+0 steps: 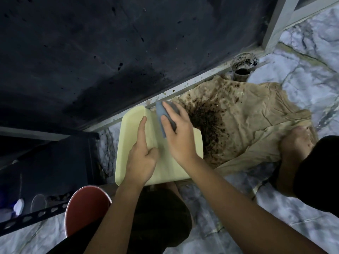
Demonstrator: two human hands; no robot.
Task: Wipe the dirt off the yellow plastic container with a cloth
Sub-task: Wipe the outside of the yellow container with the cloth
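A pale yellow plastic container (128,143) lies tipped on the marble floor in the middle of the head view, its flat side facing up. My left hand (141,154) rests flat on that side, fingers spread, and steadies it. My right hand (178,132) presses a folded grey cloth (162,114) against the container's upper right part, near its far corner. The yellow surface that shows looks free of dark spots; the part under my hands is hidden.
A beige sheet (247,125) stained with dark dirt spreads to the right, with a dirty cup (242,66) at its far end. My knee (297,143) rests on the sheet. A dark wall stands behind; a red stool (82,204) and a black rack (45,162) are at the left.
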